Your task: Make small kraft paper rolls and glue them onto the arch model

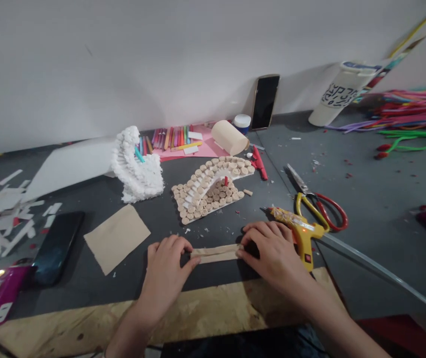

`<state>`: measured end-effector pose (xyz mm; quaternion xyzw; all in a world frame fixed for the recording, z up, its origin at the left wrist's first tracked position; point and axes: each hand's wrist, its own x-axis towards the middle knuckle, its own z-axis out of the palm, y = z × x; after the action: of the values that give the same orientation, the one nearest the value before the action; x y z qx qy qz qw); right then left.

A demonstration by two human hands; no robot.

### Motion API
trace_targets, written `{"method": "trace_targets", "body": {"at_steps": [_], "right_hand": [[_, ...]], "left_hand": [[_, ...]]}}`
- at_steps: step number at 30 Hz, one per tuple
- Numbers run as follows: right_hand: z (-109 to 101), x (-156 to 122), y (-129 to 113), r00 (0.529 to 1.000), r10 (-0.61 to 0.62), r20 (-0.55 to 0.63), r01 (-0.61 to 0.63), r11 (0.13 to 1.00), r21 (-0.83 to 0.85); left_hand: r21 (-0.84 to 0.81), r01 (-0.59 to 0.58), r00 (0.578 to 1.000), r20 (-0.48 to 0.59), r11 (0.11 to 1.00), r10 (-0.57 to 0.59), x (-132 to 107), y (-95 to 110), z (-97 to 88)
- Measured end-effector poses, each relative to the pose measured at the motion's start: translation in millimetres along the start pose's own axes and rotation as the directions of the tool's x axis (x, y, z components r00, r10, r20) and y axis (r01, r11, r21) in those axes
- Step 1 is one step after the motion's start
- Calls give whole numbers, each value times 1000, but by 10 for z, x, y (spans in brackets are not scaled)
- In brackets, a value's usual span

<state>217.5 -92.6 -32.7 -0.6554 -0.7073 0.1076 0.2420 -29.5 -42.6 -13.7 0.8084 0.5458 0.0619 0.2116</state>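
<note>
A narrow folded strip of tan paper (216, 253) lies flat on the dark table near the front edge. My left hand (166, 271) pinches its left end, fingers curled and pressed down. My right hand (272, 251) presses on its right end with bent fingers. Just right of my right hand lies a yellow glue gun (302, 233). Behind the strip stands a curved model made of small tan discs (211, 189).
Red-handled scissors (319, 204) lie right of the glue gun. A tan paper sheet (116, 237), a black phone (56, 247) and white scraps (4, 219) lie left. A white foam model (136, 164), markers (171, 136), a paper roll (230, 136) and another phone (265, 102) stand behind.
</note>
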Motion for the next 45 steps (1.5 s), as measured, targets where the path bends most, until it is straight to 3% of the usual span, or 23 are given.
{"method": "trace_targets", "body": {"at_steps": [7,14,23,31,37,45], "right_hand": [[-86,98,-66,993,-56,108,66,994,-87],[-142,181,-84,974,-100,205,126,985,-118],[-41,162,-19,977,-141,162,146,989,-19],[-95,189,-47,969,-128,210,117,991,63],[-179,194,-43,945,-103,310,51,984,172],[-79,210,25,954,-67,294,35,993,110]], "left_hand": [[51,-180,981,84,982,176,60,77,-96],[77,-232,952,222,970,211,198,190,-218],[-94,-160,970,171,983,174,172,181,-114],[-123,-167,974,132,978,183,179,119,-139],[-183,-112,970,193,977,147,187,73,-162],[-133,-201,961,166,970,222,220,33,-115]]}}
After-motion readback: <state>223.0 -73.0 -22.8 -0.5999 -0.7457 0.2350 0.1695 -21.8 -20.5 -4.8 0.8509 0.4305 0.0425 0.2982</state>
